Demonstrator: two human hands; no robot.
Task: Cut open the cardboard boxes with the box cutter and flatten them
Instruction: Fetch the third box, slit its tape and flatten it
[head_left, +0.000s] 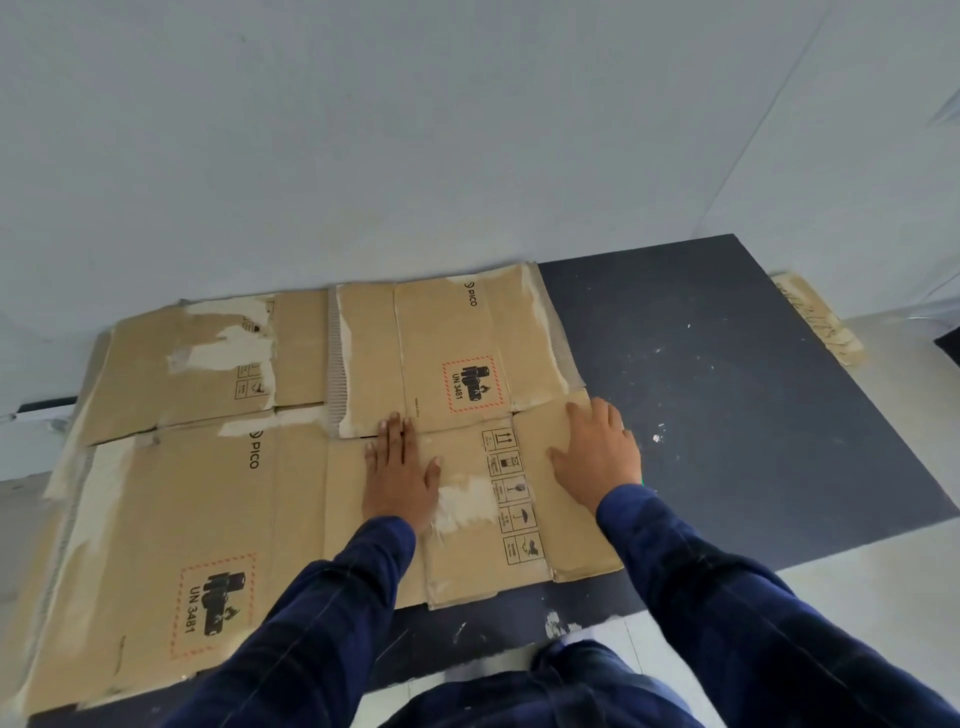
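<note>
A flattened brown cardboard box (457, 338) with PICO print and a UN 3481 label lies in the middle of a dark mat (727, 395). It overlaps a second flattened box (171, 493) to the left. My left hand (400, 473) presses flat on the upper box near its centre fold, fingers straight. Laid flat, my right hand (597, 452) rests on the box's right flap, fingers spread. No box cutter is in view.
A grey wall (467, 130) rises right behind the boxes. A strip of torn cardboard and tape (815, 317) lies at the mat's far right corner. Bare mat stretches to the right of the boxes. My knees (545, 691) are at the bottom edge.
</note>
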